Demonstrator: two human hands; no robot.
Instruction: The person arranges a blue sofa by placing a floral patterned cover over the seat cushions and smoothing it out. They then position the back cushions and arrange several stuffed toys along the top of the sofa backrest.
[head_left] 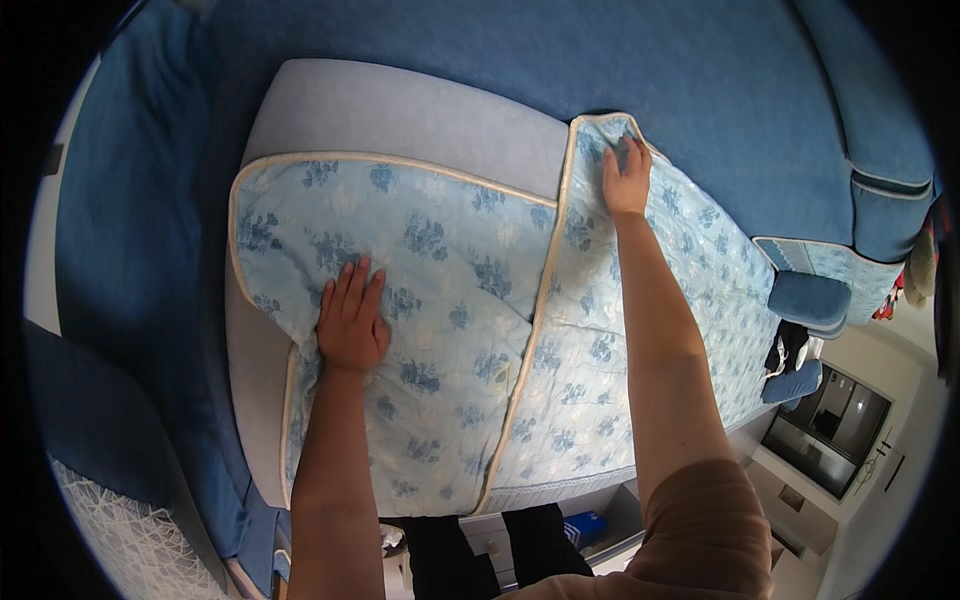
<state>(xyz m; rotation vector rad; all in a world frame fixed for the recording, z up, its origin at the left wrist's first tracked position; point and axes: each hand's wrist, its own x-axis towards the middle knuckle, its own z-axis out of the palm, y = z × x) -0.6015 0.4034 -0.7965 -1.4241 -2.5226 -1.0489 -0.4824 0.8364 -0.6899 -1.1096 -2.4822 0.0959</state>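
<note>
My left hand (352,322) lies flat, fingers spread, on a light blue quilted sofa cover (420,340) with darker blue flowers and cream piping. Near its fingers and wrist the cover's left side is creased and folded in. A second matching sofa cover (590,340) overlaps the first along a piped edge. My right hand (627,185) rests near the top corner of that second piece, thumb and fingers apart and slightly bent against the cloth. Under both covers, a grey-blue seat cushion (400,105) shows along the back and left.
A blue sofa back (680,90) runs behind the seat, with a blue armrest side (130,200) at left. On the right are a small blue cushion (808,298) and dark clothing (790,345). A blue box (583,528) stands below the front edge, beside my legs.
</note>
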